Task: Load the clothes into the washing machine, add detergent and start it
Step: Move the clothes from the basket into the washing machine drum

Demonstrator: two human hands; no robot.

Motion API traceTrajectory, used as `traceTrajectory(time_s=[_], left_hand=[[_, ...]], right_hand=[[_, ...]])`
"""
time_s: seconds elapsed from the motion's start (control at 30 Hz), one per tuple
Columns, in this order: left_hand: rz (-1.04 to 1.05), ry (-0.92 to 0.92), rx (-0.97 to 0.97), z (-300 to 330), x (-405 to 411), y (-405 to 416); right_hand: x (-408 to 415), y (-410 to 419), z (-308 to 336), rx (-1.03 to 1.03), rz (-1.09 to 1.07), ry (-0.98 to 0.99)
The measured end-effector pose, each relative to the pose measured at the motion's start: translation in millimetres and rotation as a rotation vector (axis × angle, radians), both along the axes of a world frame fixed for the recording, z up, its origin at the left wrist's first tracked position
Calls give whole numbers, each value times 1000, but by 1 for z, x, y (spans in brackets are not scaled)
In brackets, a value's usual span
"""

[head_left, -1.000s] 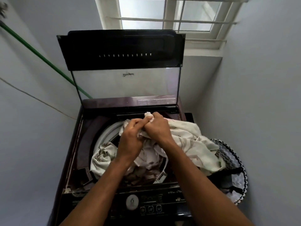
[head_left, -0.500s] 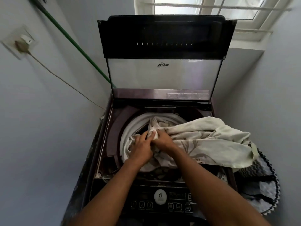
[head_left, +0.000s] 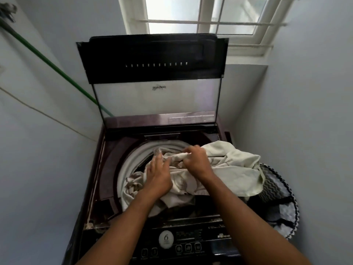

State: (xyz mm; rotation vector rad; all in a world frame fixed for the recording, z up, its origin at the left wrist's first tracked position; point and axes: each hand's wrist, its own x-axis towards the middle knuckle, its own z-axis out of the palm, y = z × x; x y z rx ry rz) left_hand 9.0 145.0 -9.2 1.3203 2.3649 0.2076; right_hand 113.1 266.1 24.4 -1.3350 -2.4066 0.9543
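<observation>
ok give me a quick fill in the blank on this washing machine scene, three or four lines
1. The washing machine's lid stands ____.
2. The right hand pinches the pale ____ over the drum.
3. Part of the cloth hangs over the machine's ____ side, above the laundry basket.
4. The left hand presses ____ on the cloth.

Missing words: open; cloth; right; down

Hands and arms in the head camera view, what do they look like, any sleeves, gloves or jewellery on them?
Both forearms are bare up to the frame's bottom edge: no sleeves show. The left hand and right hand wear no gloves, and no rings, watch or bracelets are visible on the fingers or wrists. No markings or bandages can be made out either.
</observation>
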Motion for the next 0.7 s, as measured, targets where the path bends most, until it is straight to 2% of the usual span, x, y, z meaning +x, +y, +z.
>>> traceTrajectory(time_s=[0.07, 0.2, 0.27, 0.37, 0.43, 0.5, 0.6, 0.7], left_hand=[[-101, 2, 124, 8, 23, 20], [-168, -161, 303, 21, 69, 57], [-230, -230, 311, 19, 87, 70], [-306, -279, 275, 11, 105, 82], [-326, -278, 241, 3, 115, 87], [-329, -258, 209, -4, 124, 89], [-295, -243, 211, -10, 132, 90], [-259, -268, 231, -11, 130, 92]], right_hand=[[20, 16, 4, 121, -49, -122], [64, 42, 1, 144, -134, -324], [85, 51, -4, 73, -210, -360], [117, 61, -12, -171, -356, -396], [139, 64, -21, -351, -387, -298], [150, 60, -28, -502, -386, -84], [147, 57, -32, -492, -374, -6], [138, 62, -28, -477, -310, -56]])
